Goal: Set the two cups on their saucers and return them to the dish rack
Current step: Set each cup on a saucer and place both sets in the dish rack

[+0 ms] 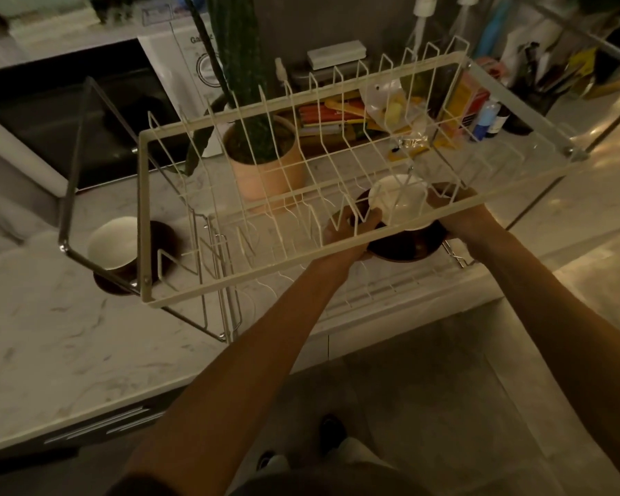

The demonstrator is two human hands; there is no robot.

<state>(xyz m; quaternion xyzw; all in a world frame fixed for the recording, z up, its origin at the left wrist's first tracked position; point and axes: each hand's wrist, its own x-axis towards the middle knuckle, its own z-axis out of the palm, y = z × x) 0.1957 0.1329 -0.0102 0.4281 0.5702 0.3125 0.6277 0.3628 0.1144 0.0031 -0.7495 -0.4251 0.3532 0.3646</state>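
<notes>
White-lined cup [398, 198] is sitting on its dark saucer [405, 241], both hands gripping the saucer's rim: left hand [351, 227] left, right hand [455, 209] right. They are passing under the rack's upper tier [251, 277]; the second cup [113, 241] is waiting far left.

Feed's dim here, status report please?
Both hands, left hand, right hand, holding cup on saucer under rack's upper tier. Second cup outside rack, left.
</notes>
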